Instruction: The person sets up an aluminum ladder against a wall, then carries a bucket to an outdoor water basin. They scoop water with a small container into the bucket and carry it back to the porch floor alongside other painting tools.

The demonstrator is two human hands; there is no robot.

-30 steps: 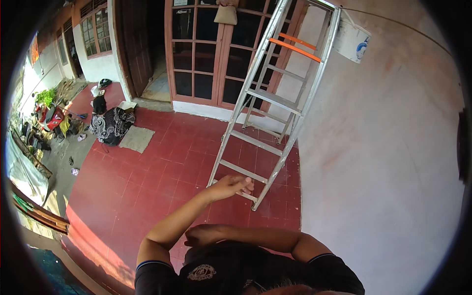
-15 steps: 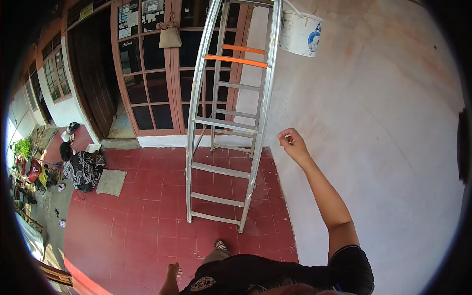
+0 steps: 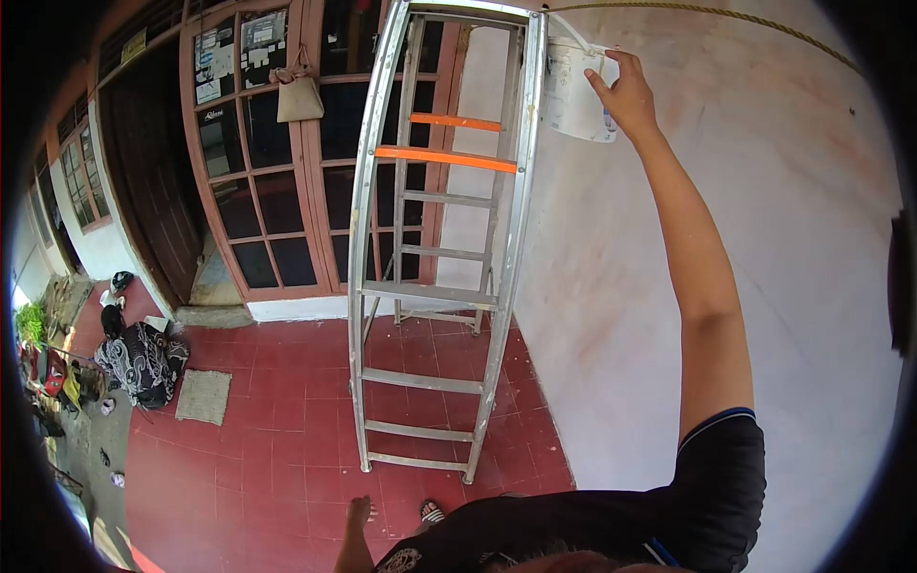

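A white plastic bucket (image 3: 571, 105) hangs by its handle near the top of an aluminium stepladder (image 3: 506, 239), on the wall side. My right hand (image 3: 630, 94) is raised at the bucket's right rim, thumb and fingers apart. Whether the fingertips touch the rim I cannot tell. Low in the view, my left hand (image 3: 360, 512) hangs above the red tiles, holding nothing, its fingers loosely apart. Orange crossbars (image 3: 444, 159) mark the upper part of the ladder. What the bucket contains is hidden.
A pale painted wall (image 3: 630, 353) runs along the right. Behind the ladder stand glazed wooden doors (image 3: 277, 191) with a hanging bag (image 3: 300, 99). A person in patterned clothing (image 3: 143, 363) sits at left beside a mat (image 3: 203, 396). A rope (image 3: 707, 10) stretches across the top.
My right hand has risen from beside the ladder's middle to the bucket, its fingers spreading from a loose curl. The view has tilted up, and I am closer to the ladder.
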